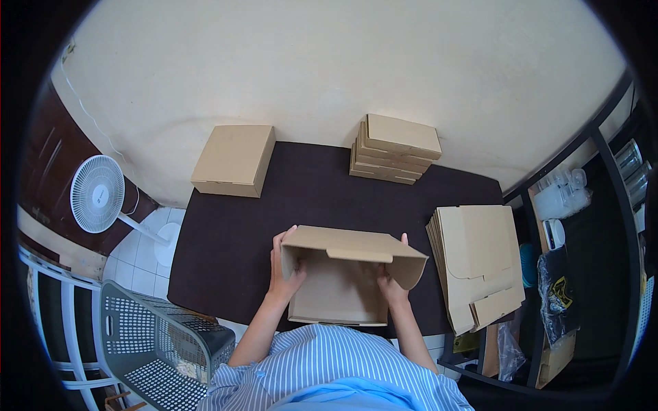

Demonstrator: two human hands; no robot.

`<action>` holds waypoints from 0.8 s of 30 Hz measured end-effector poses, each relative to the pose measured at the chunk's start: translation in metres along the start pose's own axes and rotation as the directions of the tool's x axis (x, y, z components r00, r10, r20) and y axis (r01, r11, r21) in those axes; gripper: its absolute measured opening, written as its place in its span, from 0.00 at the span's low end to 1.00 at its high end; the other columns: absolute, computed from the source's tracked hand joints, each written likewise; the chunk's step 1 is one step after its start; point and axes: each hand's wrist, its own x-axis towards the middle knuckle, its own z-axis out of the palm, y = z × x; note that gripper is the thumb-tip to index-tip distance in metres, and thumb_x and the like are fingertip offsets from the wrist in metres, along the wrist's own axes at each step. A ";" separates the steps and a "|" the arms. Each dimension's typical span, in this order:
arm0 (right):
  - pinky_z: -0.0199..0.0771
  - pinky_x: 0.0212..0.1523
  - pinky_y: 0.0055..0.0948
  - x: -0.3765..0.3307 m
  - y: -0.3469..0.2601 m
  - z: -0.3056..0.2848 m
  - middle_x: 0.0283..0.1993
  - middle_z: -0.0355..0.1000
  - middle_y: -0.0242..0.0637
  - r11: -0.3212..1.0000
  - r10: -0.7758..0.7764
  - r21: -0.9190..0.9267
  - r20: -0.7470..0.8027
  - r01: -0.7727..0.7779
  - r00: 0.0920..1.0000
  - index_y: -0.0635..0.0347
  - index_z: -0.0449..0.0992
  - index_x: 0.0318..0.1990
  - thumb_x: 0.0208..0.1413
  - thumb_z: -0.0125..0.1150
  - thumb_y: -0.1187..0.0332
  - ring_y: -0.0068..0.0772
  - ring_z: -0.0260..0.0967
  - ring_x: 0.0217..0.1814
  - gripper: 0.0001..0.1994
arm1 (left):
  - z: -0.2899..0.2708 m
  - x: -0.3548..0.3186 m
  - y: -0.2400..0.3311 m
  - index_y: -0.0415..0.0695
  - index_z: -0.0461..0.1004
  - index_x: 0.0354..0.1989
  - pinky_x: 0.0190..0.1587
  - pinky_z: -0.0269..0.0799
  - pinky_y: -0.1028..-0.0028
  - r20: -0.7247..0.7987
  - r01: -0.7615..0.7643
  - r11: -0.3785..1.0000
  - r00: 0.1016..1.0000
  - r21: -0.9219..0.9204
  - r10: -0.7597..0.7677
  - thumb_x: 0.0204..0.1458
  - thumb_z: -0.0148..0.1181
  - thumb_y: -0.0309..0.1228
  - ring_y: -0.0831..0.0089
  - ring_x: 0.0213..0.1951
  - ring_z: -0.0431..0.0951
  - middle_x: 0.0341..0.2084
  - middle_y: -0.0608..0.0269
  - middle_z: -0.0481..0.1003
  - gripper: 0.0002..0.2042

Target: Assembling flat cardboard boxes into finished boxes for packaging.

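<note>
A brown cardboard box point(336, 291) is held at the table's near edge, its lid point(343, 241) partly raised with a tuck flap along the front and a rounded side flap at the right. My left hand point(283, 267) grips the box's left wall, thumb inside and fingers outside. On the opposite side my right hand point(392, 284) is closed round the right wall; the lid's side flap hides part of it. Between the hands the box's inside shows bare cardboard.
The dark table point(308, 185) carries a closed box point(233, 161) at back left, a stack of closed boxes point(397, 147) at the back and flat cardboard blanks point(480, 253) at right. A fan point(99, 195) and grey basket point(147, 329) stand left; a shelf rack point(603, 144) is right.
</note>
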 end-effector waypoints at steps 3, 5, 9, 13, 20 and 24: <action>0.71 0.41 0.36 0.003 -0.010 -0.008 0.47 0.63 0.49 0.996 -0.006 -0.092 0.061 0.012 0.998 0.63 0.58 0.55 0.42 0.54 0.76 0.48 0.65 0.44 0.28 | -0.006 -0.001 -0.005 0.40 0.58 0.52 0.52 0.61 0.62 0.092 -0.187 0.981 0.979 0.059 0.181 0.33 0.53 0.18 0.51 0.50 0.60 0.49 0.51 0.59 0.30; 0.72 0.40 0.37 0.003 -0.004 -0.009 0.50 0.61 0.48 0.948 -0.241 -0.196 0.067 0.249 0.968 0.64 0.57 0.55 0.46 0.53 0.68 0.47 0.64 0.45 0.27 | -0.006 -0.003 -0.007 0.40 0.57 0.53 0.54 0.58 0.59 0.134 -0.203 0.975 0.972 0.087 0.191 0.34 0.57 0.22 0.51 0.53 0.57 0.51 0.51 0.58 0.31; 0.66 0.48 0.41 -0.010 0.001 -0.016 0.52 0.58 0.51 0.957 -0.189 -0.187 0.180 0.223 0.965 0.66 0.54 0.57 0.41 0.59 0.56 0.50 0.59 0.51 0.36 | -0.014 -0.013 -0.011 0.39 0.54 0.56 0.57 0.55 0.60 0.238 -0.279 0.946 0.942 0.165 0.237 0.37 0.59 0.28 0.50 0.55 0.55 0.53 0.48 0.55 0.34; 0.65 0.50 0.42 -0.032 0.000 -0.031 0.53 0.56 0.52 0.972 -0.171 -0.113 0.272 0.208 0.947 0.64 0.50 0.60 0.35 0.63 0.59 0.53 0.57 0.54 0.42 | -0.023 -0.030 -0.011 0.40 0.47 0.60 0.59 0.52 0.61 0.342 -0.167 0.980 0.932 0.109 0.121 0.37 0.59 0.29 0.49 0.59 0.51 0.57 0.46 0.49 0.39; 0.70 0.46 0.39 -0.061 -0.020 -0.052 0.53 0.56 0.50 0.997 -0.057 -0.034 0.263 0.068 0.963 0.58 0.50 0.61 0.30 0.62 0.73 0.53 0.61 0.51 0.43 | -0.038 -0.060 0.003 0.41 0.42 0.62 0.59 0.53 0.60 0.350 -0.056 0.997 0.934 -0.050 0.070 0.32 0.62 0.25 0.49 0.60 0.51 0.58 0.46 0.48 0.45; 0.69 0.48 0.39 -0.070 -0.028 -0.056 0.53 0.56 0.49 0.997 -0.057 -0.038 0.279 0.071 0.959 0.56 0.53 0.60 0.30 0.64 0.70 0.52 0.61 0.52 0.42 | -0.041 -0.075 0.006 0.42 0.44 0.61 0.59 0.53 0.60 0.361 -0.053 0.998 0.931 -0.028 0.059 0.32 0.65 0.26 0.50 0.60 0.51 0.59 0.46 0.48 0.45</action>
